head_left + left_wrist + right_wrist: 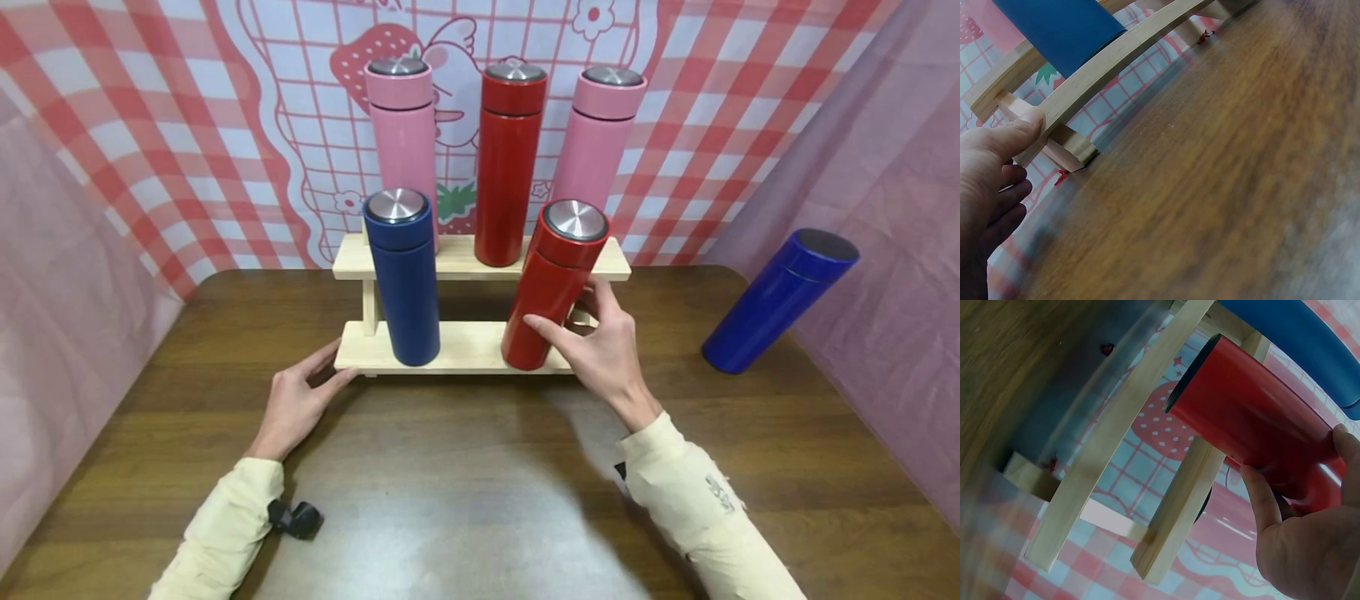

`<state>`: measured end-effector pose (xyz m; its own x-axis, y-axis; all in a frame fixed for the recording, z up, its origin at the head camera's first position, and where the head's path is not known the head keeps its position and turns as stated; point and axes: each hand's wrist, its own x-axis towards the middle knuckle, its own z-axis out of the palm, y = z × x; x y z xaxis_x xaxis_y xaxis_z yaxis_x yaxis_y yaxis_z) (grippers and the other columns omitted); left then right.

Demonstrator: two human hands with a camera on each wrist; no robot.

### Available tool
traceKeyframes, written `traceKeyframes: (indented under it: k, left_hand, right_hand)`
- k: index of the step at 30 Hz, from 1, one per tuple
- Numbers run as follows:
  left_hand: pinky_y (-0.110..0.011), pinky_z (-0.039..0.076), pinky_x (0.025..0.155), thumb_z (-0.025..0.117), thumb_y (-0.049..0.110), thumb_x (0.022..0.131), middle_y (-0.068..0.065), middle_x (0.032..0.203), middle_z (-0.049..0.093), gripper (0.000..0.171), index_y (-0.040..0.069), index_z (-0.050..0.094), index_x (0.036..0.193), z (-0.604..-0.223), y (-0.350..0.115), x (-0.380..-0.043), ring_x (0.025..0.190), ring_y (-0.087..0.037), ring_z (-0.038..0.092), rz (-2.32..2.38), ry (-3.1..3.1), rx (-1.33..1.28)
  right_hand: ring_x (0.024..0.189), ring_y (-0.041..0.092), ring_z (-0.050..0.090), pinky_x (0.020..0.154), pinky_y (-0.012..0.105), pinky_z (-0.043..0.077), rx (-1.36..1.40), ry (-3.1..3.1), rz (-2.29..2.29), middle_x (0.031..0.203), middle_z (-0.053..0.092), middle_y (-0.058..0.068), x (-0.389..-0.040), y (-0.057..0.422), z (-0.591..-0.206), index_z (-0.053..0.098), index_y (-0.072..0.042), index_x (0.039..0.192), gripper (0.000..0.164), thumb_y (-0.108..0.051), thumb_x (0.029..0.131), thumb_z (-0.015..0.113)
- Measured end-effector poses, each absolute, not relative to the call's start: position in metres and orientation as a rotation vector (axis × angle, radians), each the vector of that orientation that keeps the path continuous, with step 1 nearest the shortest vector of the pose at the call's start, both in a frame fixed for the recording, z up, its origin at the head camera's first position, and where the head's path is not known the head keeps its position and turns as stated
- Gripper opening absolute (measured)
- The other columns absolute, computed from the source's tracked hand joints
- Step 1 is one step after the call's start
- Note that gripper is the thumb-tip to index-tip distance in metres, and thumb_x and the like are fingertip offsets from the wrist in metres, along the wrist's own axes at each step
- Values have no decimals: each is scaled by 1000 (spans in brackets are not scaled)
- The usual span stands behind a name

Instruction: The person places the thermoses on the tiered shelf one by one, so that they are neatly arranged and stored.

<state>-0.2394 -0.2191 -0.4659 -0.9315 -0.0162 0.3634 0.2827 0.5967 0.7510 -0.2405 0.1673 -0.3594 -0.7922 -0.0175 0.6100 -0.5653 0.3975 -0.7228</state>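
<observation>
My right hand (606, 354) grips a red thermos flask (546, 279), thumb on the near side and fingers around the far side. The flask leans to the right, its base close over the lower board of a two-step wooden display rack (471, 346). In the right wrist view, a strip of backdrop shows between the flask's base and that board. At the rack's left end, my left hand (294, 408) pinches the lower board, thumb on its front edge; the left wrist view shows the other fingers curled below. A navy blue flask (407, 292) stands upright on the lower board.
On the upper board stand a pink flask (405, 142), another red flask (512, 167) and a second pink flask (600, 146). A bright blue flask (772, 304) stands on the wooden table (450, 483) at the right. Checked cloth (262, 125) hangs behind.
</observation>
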Motion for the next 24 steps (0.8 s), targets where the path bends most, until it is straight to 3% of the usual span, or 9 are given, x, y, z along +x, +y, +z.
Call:
traceKeyframes:
  k: [9, 15, 24]
  left_hand:
    - [-47, 50, 99, 79, 32, 95, -17, 129, 69, 57, 4, 63, 142, -465, -219, -238, 118, -28, 66, -1252, -2502, -210]
    - [-48, 49, 100, 78, 34, 96, -17, 128, 69, 58, 4, 62, 143, -464, -218, -238, 119, -29, 65, -1253, -2510, -210]
    - [-46, 49, 101, 77, 34, 96, -16, 129, 68, 58, 4, 62, 143, -463, -218, -237, 120, -29, 64, -1258, -2514, -212]
  right_hand:
    - [100, 28, 72, 83, 30, 60, 515, -2113, 1482, 113, 72, 19, -246, 154, -361, 55, 4, 131, 63, -1, 79, 90]
    - [101, 26, 71, 81, 39, 62, 531, -2141, 1444, 113, 73, 18, -250, 146, -360, 55, 3, 134, 65, -6, 80, 91]
    - [99, 26, 72, 82, 40, 62, 580, -2149, 1437, 112, 73, 17, -259, 137, -360, 54, 2, 135, 66, -7, 81, 91]
